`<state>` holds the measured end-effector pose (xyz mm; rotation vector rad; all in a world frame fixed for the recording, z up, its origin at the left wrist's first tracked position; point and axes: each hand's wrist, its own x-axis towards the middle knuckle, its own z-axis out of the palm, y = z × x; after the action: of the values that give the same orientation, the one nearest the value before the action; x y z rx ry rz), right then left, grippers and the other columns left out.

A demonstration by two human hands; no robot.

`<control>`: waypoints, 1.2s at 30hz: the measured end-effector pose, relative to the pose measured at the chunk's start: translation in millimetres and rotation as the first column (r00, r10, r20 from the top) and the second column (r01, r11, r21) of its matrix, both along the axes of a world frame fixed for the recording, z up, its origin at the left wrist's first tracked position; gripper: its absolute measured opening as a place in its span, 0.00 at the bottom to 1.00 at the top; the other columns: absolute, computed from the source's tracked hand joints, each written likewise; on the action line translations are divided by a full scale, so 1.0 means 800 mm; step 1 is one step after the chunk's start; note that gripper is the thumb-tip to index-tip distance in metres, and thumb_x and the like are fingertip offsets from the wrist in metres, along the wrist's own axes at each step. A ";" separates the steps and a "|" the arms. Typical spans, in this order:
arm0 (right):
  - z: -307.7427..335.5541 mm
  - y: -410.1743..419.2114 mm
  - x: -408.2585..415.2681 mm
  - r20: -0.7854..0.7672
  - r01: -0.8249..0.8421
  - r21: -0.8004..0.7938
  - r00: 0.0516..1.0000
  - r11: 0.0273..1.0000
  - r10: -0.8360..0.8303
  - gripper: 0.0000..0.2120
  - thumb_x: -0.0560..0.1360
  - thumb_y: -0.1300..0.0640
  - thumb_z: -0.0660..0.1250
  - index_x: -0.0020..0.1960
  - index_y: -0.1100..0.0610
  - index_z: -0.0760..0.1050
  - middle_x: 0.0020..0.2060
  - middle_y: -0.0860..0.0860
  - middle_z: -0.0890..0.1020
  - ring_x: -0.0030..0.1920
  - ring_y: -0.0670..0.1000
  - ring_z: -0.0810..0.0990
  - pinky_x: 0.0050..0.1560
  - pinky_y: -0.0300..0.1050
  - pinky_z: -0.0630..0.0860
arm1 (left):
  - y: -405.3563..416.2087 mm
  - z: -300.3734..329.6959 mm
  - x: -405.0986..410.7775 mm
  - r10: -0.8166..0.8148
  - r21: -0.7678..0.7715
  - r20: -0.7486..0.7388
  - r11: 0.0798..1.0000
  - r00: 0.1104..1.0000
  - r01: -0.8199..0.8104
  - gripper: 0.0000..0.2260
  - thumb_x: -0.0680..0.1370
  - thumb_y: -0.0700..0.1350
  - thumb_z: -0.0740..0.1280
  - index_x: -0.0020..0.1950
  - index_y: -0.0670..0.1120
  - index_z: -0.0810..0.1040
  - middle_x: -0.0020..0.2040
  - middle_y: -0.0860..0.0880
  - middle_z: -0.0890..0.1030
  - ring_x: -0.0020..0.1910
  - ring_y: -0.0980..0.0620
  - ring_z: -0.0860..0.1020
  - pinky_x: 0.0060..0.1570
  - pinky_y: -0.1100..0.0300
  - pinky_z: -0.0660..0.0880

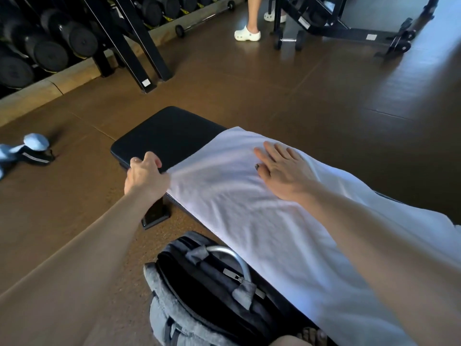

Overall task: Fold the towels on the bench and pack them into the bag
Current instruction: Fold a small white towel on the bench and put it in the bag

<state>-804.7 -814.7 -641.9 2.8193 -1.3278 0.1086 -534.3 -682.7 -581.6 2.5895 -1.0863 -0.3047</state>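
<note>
A white towel [262, 208] was spread along the black bench [164, 136]. Its corner at nine o'clock was pinched by the left hand [144, 176]; the right hand [282, 168] was laid flat on it, fingers straight. A grey bag [199, 295], unzipped, was stood at six o'clock beside the bench, contents indiscernible. Dumbbells [50, 43] were racked at eleven o'clock. No legible writing was seen.

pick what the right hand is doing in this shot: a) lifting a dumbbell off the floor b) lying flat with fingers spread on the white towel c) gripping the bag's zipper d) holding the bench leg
b: the right hand rests open and flat on the white towel spread over the bench, while the left hand pinches the towel's near corner; the bag sits untouched on the floor.
</note>
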 end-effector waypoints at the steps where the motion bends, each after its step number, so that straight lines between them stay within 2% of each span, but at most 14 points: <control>1: 0.001 0.002 0.002 -0.008 -0.007 -0.004 1.000 1.000 0.007 0.30 0.80 0.43 0.36 0.77 0.50 0.58 0.76 0.53 0.62 0.74 0.57 0.63 0.70 0.51 0.61 | 0.002 -0.003 -0.001 -0.005 0.080 0.116 0.997 0.993 -0.005 0.14 0.79 0.43 0.64 0.64 0.46 0.68 0.64 0.40 0.68 0.59 0.40 0.71 0.51 0.51 0.71; 3: 0.007 0.008 0.006 0.045 0.016 0.005 0.999 1.000 -0.016 0.26 0.84 0.45 0.42 0.79 0.50 0.57 0.79 0.54 0.60 0.77 0.56 0.59 0.75 0.52 0.56 | 0.000 -0.009 -0.022 -0.110 0.113 0.289 0.990 0.951 0.080 0.19 0.81 0.45 0.62 0.71 0.45 0.65 0.70 0.39 0.65 0.66 0.38 0.66 0.64 0.46 0.67; 5: 0.019 0.019 0.015 0.153 0.056 0.015 0.987 0.998 -0.057 0.24 0.84 0.47 0.47 0.78 0.52 0.61 0.77 0.56 0.64 0.77 0.58 0.62 0.76 0.52 0.55 | -0.005 -0.016 -0.058 -0.341 0.062 0.370 0.937 0.864 0.343 0.25 0.83 0.50 0.59 0.79 0.50 0.58 0.76 0.41 0.61 0.73 0.39 0.62 0.73 0.44 0.60; 7: 0.034 0.034 0.005 0.292 0.110 0.016 0.950 0.994 -0.110 0.25 0.82 0.47 0.48 0.74 0.55 0.69 0.71 0.58 0.73 0.72 0.59 0.70 0.73 0.53 0.60 | -0.015 -0.024 -0.112 -0.596 0.090 0.337 0.791 0.729 0.605 0.27 0.84 0.56 0.55 0.82 0.57 0.54 0.82 0.46 0.54 0.80 0.42 0.54 0.77 0.43 0.50; 9: 0.039 0.048 -0.024 0.331 0.147 0.042 0.931 0.988 -0.153 0.25 0.82 0.47 0.49 0.73 0.55 0.71 0.69 0.57 0.75 0.70 0.59 0.71 0.72 0.54 0.62 | -0.028 -0.039 -0.155 -0.713 0.172 0.222 0.700 0.665 0.693 0.25 0.84 0.59 0.50 0.81 0.63 0.49 0.84 0.51 0.47 0.82 0.47 0.46 0.78 0.44 0.44; 11: 0.034 0.068 -0.067 0.254 0.173 0.083 0.949 0.981 -0.189 0.26 0.82 0.46 0.47 0.75 0.53 0.67 0.70 0.56 0.73 0.71 0.59 0.69 0.73 0.54 0.62 | -0.037 -0.055 -0.173 -0.704 0.243 0.112 0.704 0.702 0.667 0.25 0.83 0.62 0.46 0.80 0.67 0.45 0.83 0.54 0.43 0.82 0.50 0.42 0.78 0.43 0.41; 15: 0.019 0.111 -0.161 0.146 0.271 0.091 0.948 0.958 -0.282 0.26 0.81 0.45 0.47 0.74 0.54 0.67 0.69 0.58 0.71 0.71 0.61 0.68 0.73 0.54 0.61 | -0.042 -0.066 -0.164 -0.677 0.299 0.077 0.716 0.732 0.631 0.24 0.81 0.66 0.42 0.78 0.72 0.41 0.83 0.58 0.40 0.82 0.51 0.41 0.77 0.42 0.40; 19: 0.024 0.139 -0.226 0.204 0.429 0.128 0.871 0.894 -0.447 0.28 0.82 0.43 0.46 0.77 0.54 0.63 0.74 0.58 0.68 0.75 0.59 0.65 0.74 0.55 0.62 | -0.035 -0.061 -0.149 -0.640 0.351 0.060 0.732 0.766 0.584 0.25 0.80 0.68 0.41 0.77 0.73 0.39 0.82 0.59 0.38 0.82 0.52 0.40 0.77 0.41 0.41; 22: 0.034 0.151 -0.264 0.266 0.479 0.238 0.805 0.845 -0.531 0.24 0.85 0.48 0.51 0.78 0.57 0.62 0.73 0.55 0.70 0.75 0.56 0.65 0.71 0.51 0.62 | -0.034 -0.055 -0.134 -0.619 0.403 0.064 0.734 0.783 0.547 0.26 0.80 0.70 0.41 0.77 0.72 0.38 0.82 0.58 0.37 0.82 0.51 0.41 0.77 0.39 0.43; 25: 0.034 0.159 -0.282 0.179 0.432 0.247 0.859 0.867 -0.479 0.25 0.85 0.48 0.51 0.80 0.54 0.57 0.77 0.54 0.64 0.79 0.55 0.57 0.75 0.49 0.54 | -0.031 -0.045 -0.142 -0.591 0.426 0.074 0.747 0.803 0.510 0.31 0.78 0.71 0.39 0.79 0.67 0.37 0.83 0.54 0.37 0.82 0.48 0.40 0.77 0.38 0.41; 28: 0.024 0.150 -0.271 0.075 0.422 0.247 0.889 0.873 -0.451 0.25 0.85 0.46 0.47 0.81 0.50 0.53 0.80 0.53 0.56 0.81 0.55 0.50 0.79 0.52 0.46 | -0.025 -0.037 -0.207 -0.683 0.282 0.176 0.725 0.709 0.629 0.34 0.77 0.70 0.39 0.81 0.61 0.38 0.83 0.49 0.40 0.82 0.46 0.42 0.78 0.40 0.42; 30: 0.021 0.141 -0.259 0.061 0.425 0.262 0.889 0.867 -0.454 0.25 0.85 0.46 0.46 0.81 0.49 0.52 0.81 0.52 0.54 0.81 0.55 0.49 0.79 0.53 0.44 | -0.020 -0.040 -0.271 -0.807 0.186 0.208 0.588 0.553 0.787 0.30 0.80 0.68 0.40 0.81 0.62 0.41 0.83 0.51 0.43 0.82 0.48 0.43 0.78 0.43 0.42; 32: 0.023 0.136 -0.251 0.122 0.408 0.277 0.883 0.870 -0.453 0.24 0.85 0.47 0.48 0.80 0.49 0.55 0.80 0.51 0.57 0.80 0.54 0.51 0.79 0.52 0.45 | -0.015 -0.050 -0.318 -0.872 0.195 0.158 0.487 0.462 0.851 0.29 0.80 0.67 0.39 0.81 0.64 0.42 0.83 0.54 0.42 0.82 0.51 0.41 0.78 0.45 0.40; 36: 0.026 0.131 -0.263 0.278 0.505 0.254 0.779 0.825 -0.563 0.22 0.83 0.52 0.55 0.76 0.54 0.65 0.70 0.54 0.73 0.72 0.58 0.67 0.73 0.53 0.60 | -0.020 -0.066 -0.313 -0.854 0.300 0.120 0.518 0.507 0.801 0.26 0.81 0.66 0.42 0.80 0.67 0.41 0.82 0.56 0.38 0.81 0.53 0.38 0.78 0.46 0.38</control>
<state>-1015.2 -709.6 -620.9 2.4778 -2.2676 0.5150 -784.9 -698.4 -634.3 2.0467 -2.5139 -0.2991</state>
